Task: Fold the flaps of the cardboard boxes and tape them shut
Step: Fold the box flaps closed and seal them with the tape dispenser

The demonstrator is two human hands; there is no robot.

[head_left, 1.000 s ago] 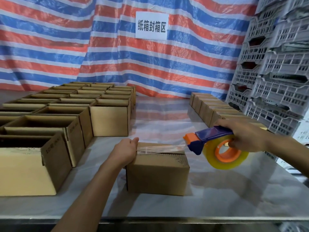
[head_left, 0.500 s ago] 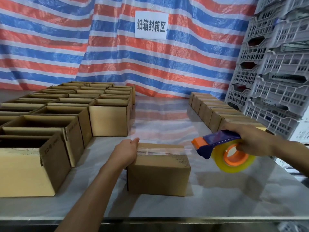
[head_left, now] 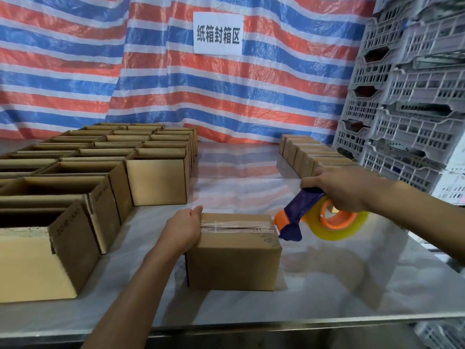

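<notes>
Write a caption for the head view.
Left hand steadies a closed box; right hand holds the tape dispenser at its right edge.

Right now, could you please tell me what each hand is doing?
Left hand: curled on the cardboard box, at its left top edge.
Right hand: gripping the tape dispenser.

One box at the desk's front, between two groups of boxes.

The box stands front and centre on the desk, with tape along its top. The left hand holds its left end; at its right end is the dispenser, held by the right hand. Open boxes stand in rows to the left, a row of shut boxes at the right rear, crates stacked right of them. A tarp hangs behind, with a sign on it.
</notes>
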